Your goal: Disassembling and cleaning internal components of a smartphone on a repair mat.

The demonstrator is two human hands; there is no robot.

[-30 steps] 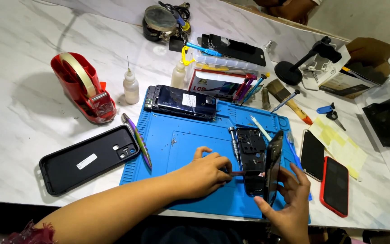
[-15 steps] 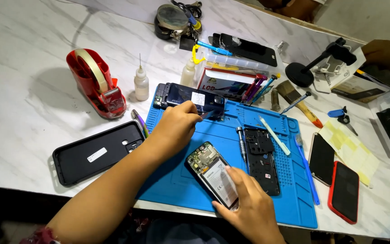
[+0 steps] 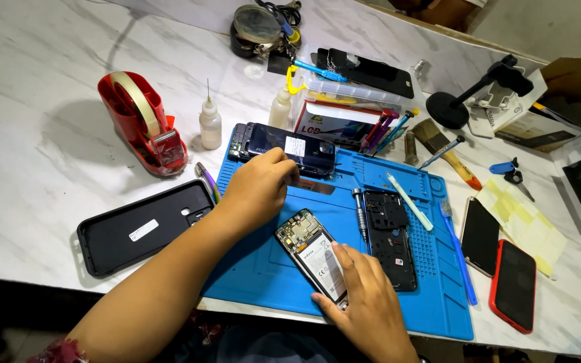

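At the left edge of the marble table (image 3: 35, 154), the black back cover (image 3: 144, 227) lies detached, inner face up, beside the red tape dispenser (image 3: 144, 124).

Your left hand (image 3: 260, 188) reaches to the back edge of the blue work mat (image 3: 432, 296), fingertips closed together on a small part you cannot identify, just beside the dark phone (image 3: 284, 146) lying there.

Your right hand (image 3: 364, 296) presses flat, fingers together, on the opened phone (image 3: 311, 254) near the mat's front edge. Its battery and board are exposed.

The removed black midframe (image 3: 390, 235) rests on the mat to the right, a screwdriver (image 3: 360, 212) alongside. Judge disassembly complete; reassembly remains.
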